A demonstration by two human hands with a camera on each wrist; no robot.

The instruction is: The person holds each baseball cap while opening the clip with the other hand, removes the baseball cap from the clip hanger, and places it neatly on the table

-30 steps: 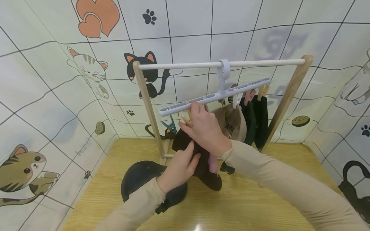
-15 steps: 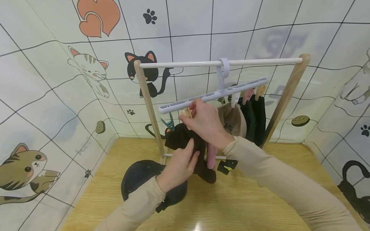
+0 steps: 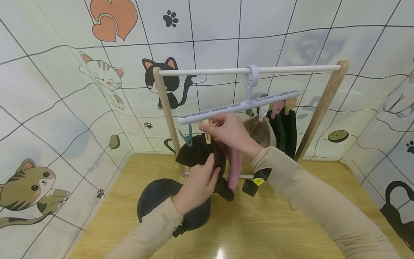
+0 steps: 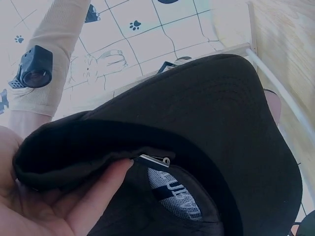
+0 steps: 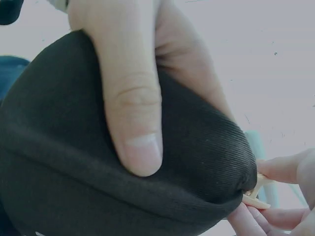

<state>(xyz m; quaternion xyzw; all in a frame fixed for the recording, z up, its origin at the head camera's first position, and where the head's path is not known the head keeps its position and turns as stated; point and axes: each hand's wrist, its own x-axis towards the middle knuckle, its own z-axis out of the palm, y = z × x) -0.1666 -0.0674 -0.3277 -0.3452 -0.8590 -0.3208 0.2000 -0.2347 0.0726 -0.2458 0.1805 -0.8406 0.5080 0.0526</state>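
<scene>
Right wrist view: dark cap (image 5: 74, 162) fills most of frame, ribbed fabric. Left hand (image 5: 147, 88) grips it from above, thumb (image 5: 133, 113) pressed flat on crown. Right hand (image 5: 285, 196) fingertips pinch beige clip (image 5: 256, 194) at cap's right edge

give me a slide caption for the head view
Left hand holds a dark cap up while right hand pinches a beige clip on the white hanger.

Cap (image 3: 200, 154): dark brown. Peg (image 3: 207, 132): tan. Clip hanger (image 3: 239, 106): white. Second cap (image 3: 174, 201): navy. Table (image 3: 291, 230): light wood grain. Backdrop (image 3: 64, 90): white, black grid, cartoon cats.
</scene>
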